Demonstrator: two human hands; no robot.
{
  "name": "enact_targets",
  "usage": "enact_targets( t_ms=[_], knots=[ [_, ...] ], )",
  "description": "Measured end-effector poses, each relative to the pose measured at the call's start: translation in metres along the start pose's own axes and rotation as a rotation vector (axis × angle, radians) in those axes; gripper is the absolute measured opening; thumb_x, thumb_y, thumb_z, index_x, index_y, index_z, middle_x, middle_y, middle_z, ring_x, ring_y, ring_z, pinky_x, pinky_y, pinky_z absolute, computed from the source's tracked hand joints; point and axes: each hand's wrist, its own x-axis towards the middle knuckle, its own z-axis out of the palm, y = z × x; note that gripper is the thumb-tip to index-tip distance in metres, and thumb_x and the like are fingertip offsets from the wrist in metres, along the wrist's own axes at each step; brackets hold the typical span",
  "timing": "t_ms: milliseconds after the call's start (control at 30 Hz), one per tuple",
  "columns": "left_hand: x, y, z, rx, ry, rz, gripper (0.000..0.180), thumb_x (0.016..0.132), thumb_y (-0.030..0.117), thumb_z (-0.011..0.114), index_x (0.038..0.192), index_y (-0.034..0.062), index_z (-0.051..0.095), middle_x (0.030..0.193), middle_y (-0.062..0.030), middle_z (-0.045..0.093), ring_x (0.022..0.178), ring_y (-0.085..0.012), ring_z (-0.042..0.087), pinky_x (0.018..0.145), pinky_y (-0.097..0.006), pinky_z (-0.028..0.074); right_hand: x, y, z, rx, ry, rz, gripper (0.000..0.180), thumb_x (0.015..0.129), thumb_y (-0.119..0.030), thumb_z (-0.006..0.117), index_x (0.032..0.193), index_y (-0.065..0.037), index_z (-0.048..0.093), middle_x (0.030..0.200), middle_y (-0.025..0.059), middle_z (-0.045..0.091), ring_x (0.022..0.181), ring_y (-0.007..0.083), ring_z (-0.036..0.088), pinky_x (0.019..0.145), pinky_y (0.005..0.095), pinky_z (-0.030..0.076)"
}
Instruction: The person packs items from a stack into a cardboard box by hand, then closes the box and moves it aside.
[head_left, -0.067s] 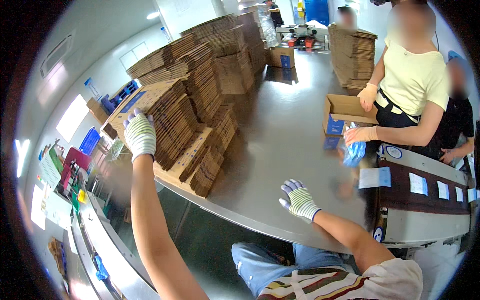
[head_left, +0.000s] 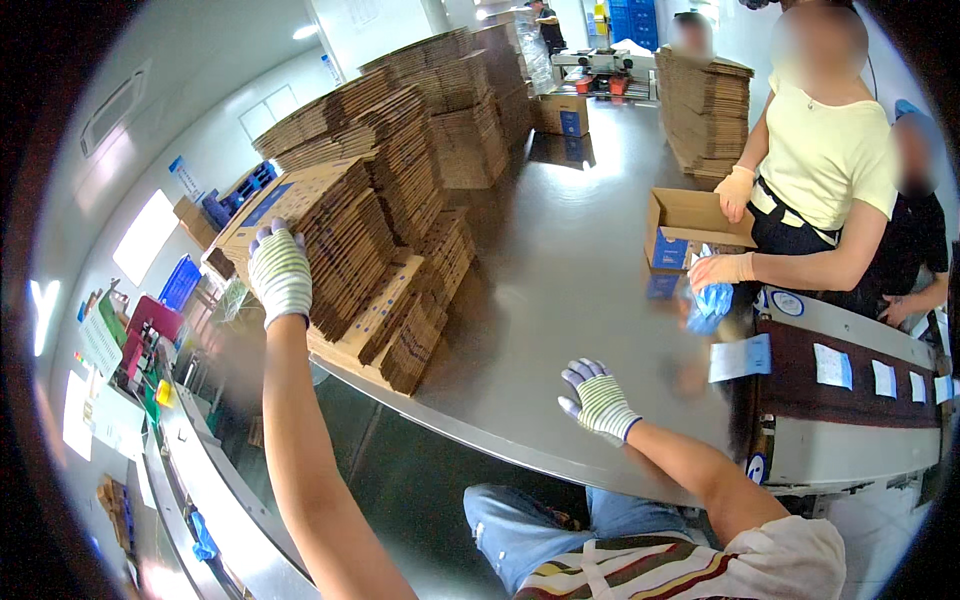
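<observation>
My left hand (head_left: 279,277), in a white and green striped glove with pale fingertips, lies on the near edge of the top flattened cardboard box (head_left: 312,186) of a tall stack. Its fingers are stretched out over the board and closed round nothing I can see. My right hand (head_left: 599,401), gloved alike, is at the near part of the metal table (head_left: 520,300), palm down with fingers apart and nothing in it. Whether it touches the surface I cannot tell.
More stacks of flattened boxes (head_left: 465,130) stand behind. Across the table, a co-worker holds blue packets (head_left: 708,300) beside an open carton (head_left: 690,225). A dark conveyor belt (head_left: 800,395) carries several white and blue packets (head_left: 740,357) at the right. Another cardboard stack (head_left: 700,110) rises at the far right.
The packets on the belt have shifted slightly left, the front one further over the table's side. Both my hands stay where they were.
</observation>
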Motion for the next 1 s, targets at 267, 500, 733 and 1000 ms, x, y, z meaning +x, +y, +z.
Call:
enact_targets(
  t_ms=[267, 500, 733, 1000],
  knots=[
    [-0.055, 0.026, -0.093, -0.055, 0.260, 0.335, 0.038, 0.073, 0.005, 0.059, 0.110, 0.0142, 0.059, 0.092, -0.0059, 0.055, 0.090, -0.0254, 0.055, 0.081, -0.038, 0.044, 0.001, -0.001, 0.009, 0.005, 0.073, -0.008, 0.051, 0.085, -0.041, 0.053, 0.120, -0.003, 0.054, 0.128, 0.0165, 0.049, 0.122, 0.0326, 0.041, 0.107, 0.0455, 0.028],
    [-0.155, 0.081, -0.187, -0.930, 0.426, 0.271, 0.026, 0.080, 0.001, 0.064, 0.106, 0.0022, 0.060, 0.095, -0.0102, 0.061, 0.087, -0.0231, 0.057, 0.082, -0.033, 0.046, 0.012, 0.043, 0.049, 1.303, 0.254, 0.240, 0.046, 0.092, -0.038, 0.050, 0.120, -0.001, 0.052, 0.129, 0.0116, 0.050, 0.119, 0.0260, 0.046, 0.105, 0.0405, 0.033],
    [-0.257, 0.090, -0.121, -1.771, -0.360, -0.443, 0.015, 0.085, 0.006, 0.064, 0.097, 0.0028, 0.056, 0.087, -0.0002, 0.056, 0.080, -0.0085, 0.048, 0.075, -0.023, 0.042, 0.026, 0.088, -0.075, 1.771, 0.682, 0.298, 0.070, 0.083, -0.057, 0.057, 0.128, -0.004, 0.045, 0.126, 0.0083, 0.052, 0.114, 0.0197, 0.047, 0.098, 0.0355, 0.038],
    [-0.283, 0.105, -0.075, -1.752, -0.398, -0.528, 0.051, 0.084, 0.014, 0.067, 0.126, 0.0003, 0.041, 0.110, -0.0090, 0.054, 0.099, -0.0161, 0.048, 0.091, -0.027, 0.039, -0.032, 0.035, -0.137, 1.190, 0.632, 0.167, 0.040, 0.089, -0.038, 0.060, 0.108, -0.003, 0.058, 0.097, -0.0022, 0.060, 0.087, 0.0081, 0.049, 0.078, 0.0273, 0.043]
  ],
)
